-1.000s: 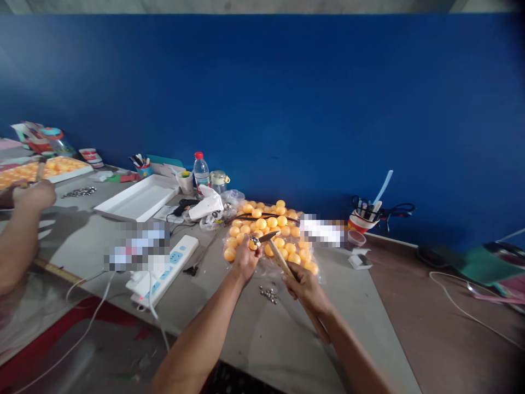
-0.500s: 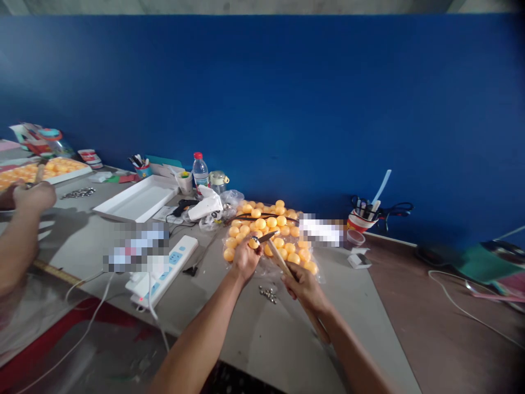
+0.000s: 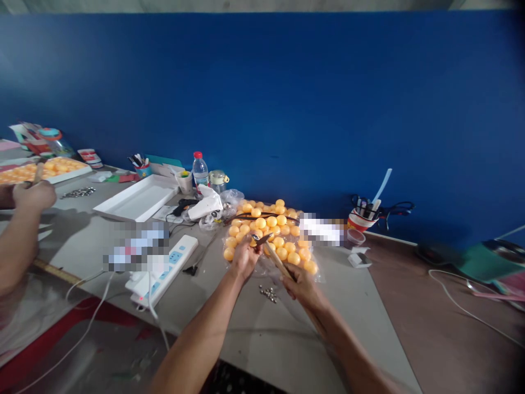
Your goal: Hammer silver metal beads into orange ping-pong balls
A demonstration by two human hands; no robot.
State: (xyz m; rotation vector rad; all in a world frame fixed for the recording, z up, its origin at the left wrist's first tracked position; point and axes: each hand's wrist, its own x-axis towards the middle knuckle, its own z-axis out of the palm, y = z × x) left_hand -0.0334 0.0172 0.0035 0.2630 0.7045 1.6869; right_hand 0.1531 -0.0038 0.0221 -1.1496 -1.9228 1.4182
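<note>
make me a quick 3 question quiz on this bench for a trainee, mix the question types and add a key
1. True or false: the right hand is closed around a long wooden handle.
2. What lies in a small cluster on the table, nearer the person than the orange balls?
a) a coil of rope
b) shiny metal pieces
c) a row of forks
3. Fill in the blank: the clear bottle, standing to the right of the white tray, has a ____ cap.

Key: 1 true; 2 b; 3 red
</note>
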